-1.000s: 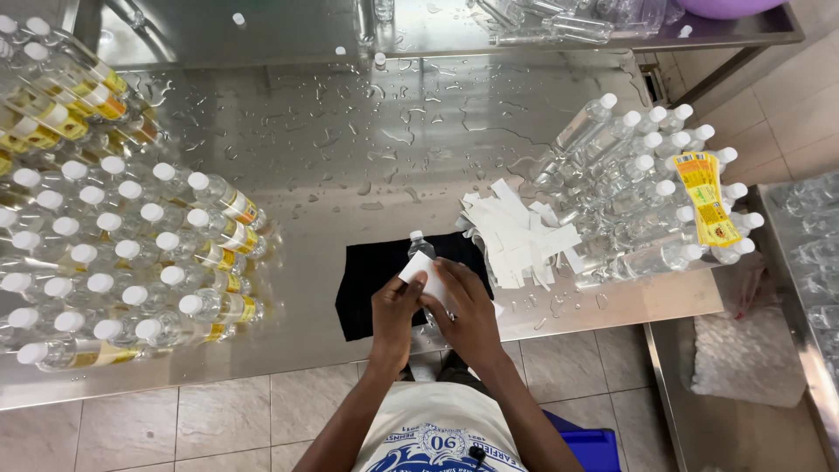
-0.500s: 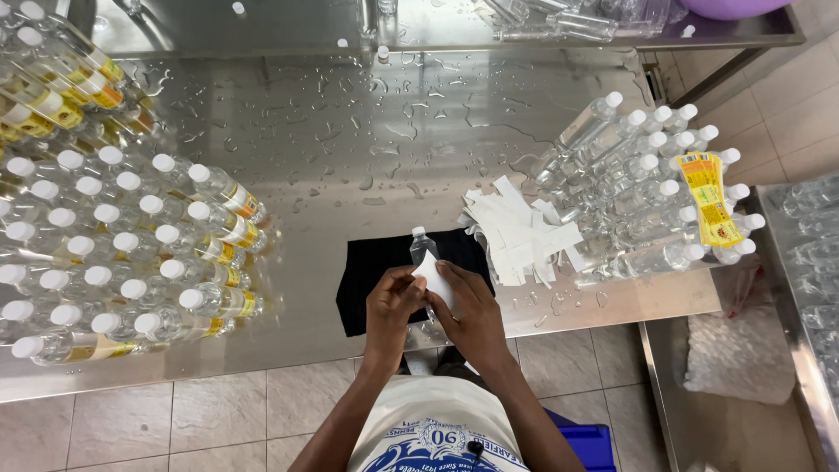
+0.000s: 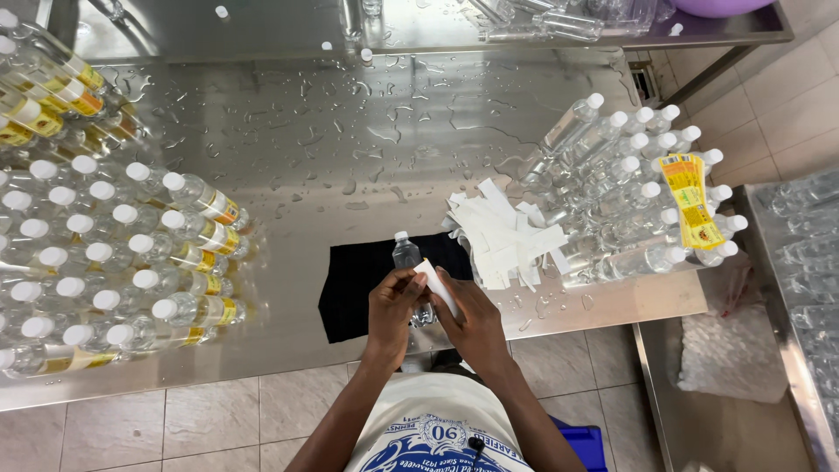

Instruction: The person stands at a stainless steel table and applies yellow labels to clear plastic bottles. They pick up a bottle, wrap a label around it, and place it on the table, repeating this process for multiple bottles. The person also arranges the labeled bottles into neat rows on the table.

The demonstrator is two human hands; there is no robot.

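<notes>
Wet steel table (image 3: 350, 131), black cloth (image 3: 367, 275) padding the work spot. Left hand (image 3: 393, 310) clamps the bottle (image 3: 406, 258) upright over it; right hand (image 3: 468, 319) fingers pinch a white strip (image 3: 434, 284) against the bottle. Labelled bottles (image 3: 131, 253) lie left, bare ones (image 3: 620, 192) right.

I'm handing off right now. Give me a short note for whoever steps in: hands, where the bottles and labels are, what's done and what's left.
Left hand and right hand together hold a small clear bottle over the black cloth, with a white strip between the fingers.
Done: labelled bottles lie stacked on the left of the wet steel table.
Left: unlabelled bottles are piled on the right, with a yellow label sheet on them.
A heap of white strips lies beside the cloth.
</notes>
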